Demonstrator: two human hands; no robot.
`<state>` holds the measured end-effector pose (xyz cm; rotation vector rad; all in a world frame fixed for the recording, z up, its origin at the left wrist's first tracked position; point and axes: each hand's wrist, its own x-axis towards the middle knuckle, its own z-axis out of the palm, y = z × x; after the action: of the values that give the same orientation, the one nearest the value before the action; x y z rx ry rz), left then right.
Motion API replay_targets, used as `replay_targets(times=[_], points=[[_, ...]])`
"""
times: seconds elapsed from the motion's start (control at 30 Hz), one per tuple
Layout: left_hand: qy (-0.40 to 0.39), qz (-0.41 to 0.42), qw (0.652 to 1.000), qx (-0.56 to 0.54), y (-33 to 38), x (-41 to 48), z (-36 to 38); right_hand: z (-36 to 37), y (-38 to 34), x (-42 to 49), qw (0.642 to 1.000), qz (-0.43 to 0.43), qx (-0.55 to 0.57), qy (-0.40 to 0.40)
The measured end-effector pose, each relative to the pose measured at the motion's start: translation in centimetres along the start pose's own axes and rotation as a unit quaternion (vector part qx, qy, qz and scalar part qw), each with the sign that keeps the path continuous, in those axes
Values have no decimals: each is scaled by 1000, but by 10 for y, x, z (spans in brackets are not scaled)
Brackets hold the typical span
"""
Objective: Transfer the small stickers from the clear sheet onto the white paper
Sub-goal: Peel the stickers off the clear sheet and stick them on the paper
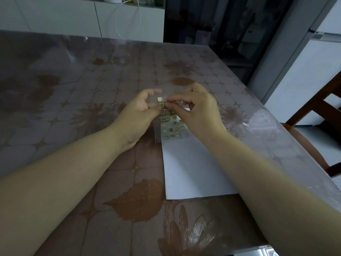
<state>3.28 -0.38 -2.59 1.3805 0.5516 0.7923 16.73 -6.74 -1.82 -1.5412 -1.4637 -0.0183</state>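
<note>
The table point(77, 93) fills most of your view, spread with a brown flower-and-leaf cloth under a shiny clear cover. A dark wooden chair point(313, 115) stands at its right edge. Behind its far side runs a pale cabinet point(55, 17) with a thin white cable point(138, 17) hanging down its front.

The white paper point(191, 169) lies flat on the table in front of you, a little right of centre. Its near edge is close to the table's near edge and its far end is hidden under your hands.

Both your forearms reach in from the bottom corners and meet above the paper's far end. Your left hand point(138, 111) has its fingers curled, gripping the clear sheet point(158, 133) by its left side, thumb in front. Your right hand point(200, 113) has thumb and forefinger pinched on the same sheet's upper part, just beside your left thumb. The spot is too blurred to tell whether a sticker is caught between them.

The clear sheet is held up off the table, tilted toward you, its lower part hanging over the paper's far end. The small stickers point(171, 129) sit in rows on its lower half. One yellowish sticker point(160, 99) shows on its own higher up, just above your fingertips.
</note>
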Motion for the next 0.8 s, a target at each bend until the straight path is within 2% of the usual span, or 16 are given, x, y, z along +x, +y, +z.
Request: replay_targets(times=[0.2,0.33,0.47,0.6,0.7,0.8], points=[[16,-5,1000,20,-2,0,0,-1,0,-1,1000,-11,-12,-15],[30,-10,998,47,-2,1,-1,-7,-3,2,998,-10,2,-56],[83,10,994,66,-1,2,-4,-43,-9,11,979,161,116,-51],[151,27,986,63,2,5,-10,-76,13,11,942,294,20,-157],[171,25,982,73,2,6,-10,-72,22,9,918,343,-8,-197],[169,22,982,74,1,6,-8,-68,22,9,915,350,-11,-201]])
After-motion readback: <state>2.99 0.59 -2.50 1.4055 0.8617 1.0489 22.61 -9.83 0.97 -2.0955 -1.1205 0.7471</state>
